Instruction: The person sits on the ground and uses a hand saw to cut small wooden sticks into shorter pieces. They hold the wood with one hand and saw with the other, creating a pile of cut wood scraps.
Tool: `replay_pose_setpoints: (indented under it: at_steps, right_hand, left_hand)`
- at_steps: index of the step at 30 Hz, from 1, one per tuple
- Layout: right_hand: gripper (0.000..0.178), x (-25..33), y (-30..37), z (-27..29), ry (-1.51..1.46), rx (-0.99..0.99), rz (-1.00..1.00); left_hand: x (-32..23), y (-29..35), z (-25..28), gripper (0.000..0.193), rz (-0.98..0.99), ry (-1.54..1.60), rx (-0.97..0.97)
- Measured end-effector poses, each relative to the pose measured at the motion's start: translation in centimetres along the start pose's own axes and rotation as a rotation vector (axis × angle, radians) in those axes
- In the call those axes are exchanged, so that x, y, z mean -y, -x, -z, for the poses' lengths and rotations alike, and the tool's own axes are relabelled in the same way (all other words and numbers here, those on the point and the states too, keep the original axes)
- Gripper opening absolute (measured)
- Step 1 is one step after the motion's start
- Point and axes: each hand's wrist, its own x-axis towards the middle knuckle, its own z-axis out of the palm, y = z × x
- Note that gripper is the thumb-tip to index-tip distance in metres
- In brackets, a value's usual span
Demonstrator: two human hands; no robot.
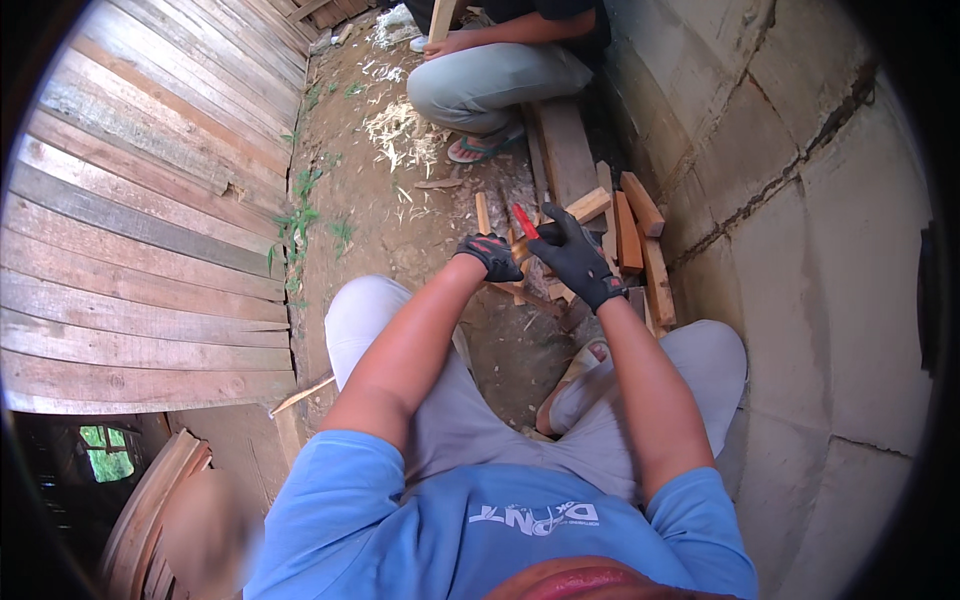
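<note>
My left hand (490, 257), in a black glove with red marks, is closed around a narrow pale wooden stick (482, 213) that sticks up past the fingers. Close beside it, my right hand (580, 262) wears a black glove too and grips a slim red tool (524, 222). What kind of tool it is cannot be made out. Between the two hands shows a small brownish piece, too blurred to name. A squared wood block (588, 205) lies just beyond my right hand.
Several wood offcuts (643, 205) are heaped by the concrete wall (800, 270) on the right. Another person sits ahead on a plank (563, 150), a hand on a wooden piece (443, 18). Shavings (400, 135) cover the dirt floor. A board wall (150, 220) stands left.
</note>
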Motion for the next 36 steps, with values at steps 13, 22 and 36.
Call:
replay_pose_setpoints:
  at_steps: [13,22,36]
  right_hand:
    - [0.092,2.3,0.9,0.5,0.038,0.033,-0.025]
    - [0.095,2.1,1.0,0.4,0.178,0.054,-0.086]
    - [0.091,2.2,1.7,-0.2,0.203,0.038,-0.075]
  left_hand:
    - [0.3,-4.3,-3.9,0.047,0.037,-0.172,-0.019]
    - [1.0,-4.7,-4.2,0.044,0.034,-0.136,-0.105]
    - [2.1,-3.6,-4.5,0.057,0.099,-0.090,-0.185]
